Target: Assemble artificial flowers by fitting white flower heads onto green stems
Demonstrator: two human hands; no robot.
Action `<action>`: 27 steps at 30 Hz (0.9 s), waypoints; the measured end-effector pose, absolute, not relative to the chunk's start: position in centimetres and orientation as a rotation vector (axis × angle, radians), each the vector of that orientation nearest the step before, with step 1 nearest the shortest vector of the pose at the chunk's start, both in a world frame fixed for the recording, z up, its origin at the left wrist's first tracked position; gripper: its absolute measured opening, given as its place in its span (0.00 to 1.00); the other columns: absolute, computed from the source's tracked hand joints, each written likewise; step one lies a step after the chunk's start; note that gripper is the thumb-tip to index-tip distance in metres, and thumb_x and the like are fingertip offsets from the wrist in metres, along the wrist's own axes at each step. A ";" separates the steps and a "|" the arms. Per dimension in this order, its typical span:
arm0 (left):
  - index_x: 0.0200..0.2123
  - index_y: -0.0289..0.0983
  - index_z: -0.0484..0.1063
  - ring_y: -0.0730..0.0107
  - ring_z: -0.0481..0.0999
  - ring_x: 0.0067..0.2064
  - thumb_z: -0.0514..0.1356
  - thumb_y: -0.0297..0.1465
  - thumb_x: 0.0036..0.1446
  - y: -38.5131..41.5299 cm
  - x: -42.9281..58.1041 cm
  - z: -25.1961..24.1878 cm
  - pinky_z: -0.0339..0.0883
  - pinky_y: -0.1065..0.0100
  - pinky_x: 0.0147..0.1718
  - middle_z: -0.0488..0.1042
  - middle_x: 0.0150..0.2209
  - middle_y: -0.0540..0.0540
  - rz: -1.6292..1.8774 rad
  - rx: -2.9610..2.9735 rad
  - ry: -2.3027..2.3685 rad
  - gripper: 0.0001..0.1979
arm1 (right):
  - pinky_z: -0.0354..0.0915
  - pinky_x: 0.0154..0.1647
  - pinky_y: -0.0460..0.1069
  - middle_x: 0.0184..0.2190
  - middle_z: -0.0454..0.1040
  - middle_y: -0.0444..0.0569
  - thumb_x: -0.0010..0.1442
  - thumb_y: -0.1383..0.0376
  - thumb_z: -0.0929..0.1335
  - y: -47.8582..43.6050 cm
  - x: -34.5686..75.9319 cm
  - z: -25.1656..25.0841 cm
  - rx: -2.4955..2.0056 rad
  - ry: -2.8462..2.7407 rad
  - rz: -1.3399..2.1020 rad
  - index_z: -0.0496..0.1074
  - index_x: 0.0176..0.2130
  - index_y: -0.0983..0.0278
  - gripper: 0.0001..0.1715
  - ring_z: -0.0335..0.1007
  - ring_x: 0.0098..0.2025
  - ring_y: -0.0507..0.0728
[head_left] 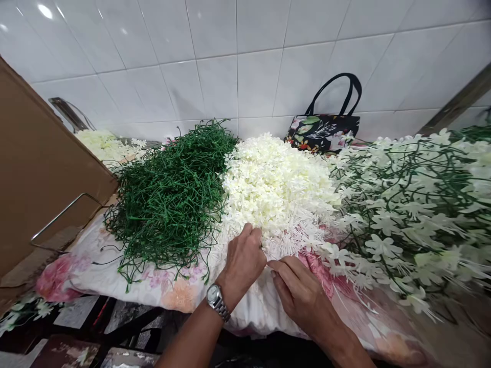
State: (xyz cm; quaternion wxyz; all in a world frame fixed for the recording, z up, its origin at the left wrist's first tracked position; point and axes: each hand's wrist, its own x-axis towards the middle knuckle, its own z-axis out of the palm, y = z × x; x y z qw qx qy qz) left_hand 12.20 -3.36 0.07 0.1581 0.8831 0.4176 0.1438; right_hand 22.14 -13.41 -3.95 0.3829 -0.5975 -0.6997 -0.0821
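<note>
My left hand (244,258), with a metal wristwatch (217,301) on its wrist, is closed at the front of a pile of cream-white artificial flower heads (274,179). What its fingers hold is hidden behind the knuckles. My right hand (301,289) comes in from the right, thumb and fingers pinched together, fingertips close against the left hand. Anything in that pinch is too small to make out. Thin white stamen strands (287,240) lie just beyond both hands. A heap of green plastic stems (172,199) sits to the left of the white pile.
Stemmed white artificial flowers (387,245) are heaped on the right. A floral cloth (149,286) covers the work surface. Against the tiled wall (215,82) stands a black floral handbag (324,133). A cardboard box (38,168) rises at the left, beside a bent metal wire (57,220).
</note>
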 end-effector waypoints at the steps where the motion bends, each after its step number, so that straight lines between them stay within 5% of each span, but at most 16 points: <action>1: 0.30 0.36 0.69 0.66 0.69 0.28 0.48 0.15 0.42 -3.3 12.5 0.0 0.54 0.67 0.24 0.70 0.32 0.44 0.369 2.561 1.221 0.17 | 0.64 0.31 0.48 0.27 0.66 0.49 0.61 0.75 0.58 -13.4 22.2 -3.9 -1.517 -1.774 -0.191 0.67 0.37 0.66 0.11 0.64 0.30 0.53; 8: 0.28 0.36 0.70 0.67 0.69 0.29 0.49 0.14 0.42 -3.0 12.3 0.0 0.55 0.67 0.27 0.70 0.29 0.46 0.515 2.441 1.245 0.16 | 0.64 0.29 0.46 0.25 0.67 0.47 0.60 0.76 0.59 -13.5 22.5 -3.7 -1.440 -1.659 -0.114 0.65 0.34 0.65 0.09 0.66 0.28 0.52; 11: 0.25 0.36 0.70 0.70 0.68 0.30 0.53 0.18 0.43 -2.9 11.3 0.4 0.58 0.69 0.29 0.69 0.26 0.48 0.834 2.022 1.149 0.10 | 0.64 0.27 0.44 0.24 0.68 0.45 0.59 0.74 0.61 -13.8 22.7 -3.4 -1.433 -1.582 -0.058 0.66 0.34 0.65 0.07 0.67 0.26 0.50; 14: 0.22 0.35 0.69 0.77 0.61 0.21 0.60 0.26 0.41 -3.2 10.1 1.1 0.53 0.72 0.21 0.64 0.20 0.53 0.971 1.435 1.055 0.01 | 0.65 0.25 0.43 0.23 0.70 0.44 0.59 0.71 0.62 -14.1 23.1 -3.1 -1.464 -1.443 0.095 0.67 0.32 0.64 0.05 0.68 0.24 0.49; 17: 0.23 0.35 0.68 0.84 0.51 0.15 0.66 0.29 0.35 -4.1 9.1 1.7 0.42 0.75 0.16 0.58 0.16 0.58 0.949 0.902 0.935 0.10 | 0.67 0.25 0.42 0.25 0.73 0.45 0.59 0.67 0.64 -14.3 23.4 -2.6 -1.418 -1.264 0.365 0.68 0.32 0.63 0.04 0.70 0.25 0.50; 21: 0.25 0.35 0.64 0.87 0.53 0.14 0.69 0.24 0.31 -5.4 8.3 2.0 0.43 0.77 0.15 0.62 0.20 0.58 0.906 0.536 0.796 0.17 | 0.68 0.27 0.43 0.28 0.74 0.46 0.58 0.67 0.66 -14.0 22.6 -1.0 -1.230 -1.139 0.616 0.69 0.33 0.63 0.02 0.71 0.26 0.50; 27: 0.23 0.35 0.66 0.86 0.52 0.14 0.70 0.26 0.32 -7.0 8.2 1.0 0.45 0.78 0.14 0.58 0.14 0.59 0.808 0.414 0.699 0.15 | 0.65 0.32 0.44 0.27 0.68 0.43 0.56 0.72 0.67 -12.8 19.5 0.8 -1.085 -1.162 0.448 0.69 0.30 0.62 0.05 0.67 0.31 0.50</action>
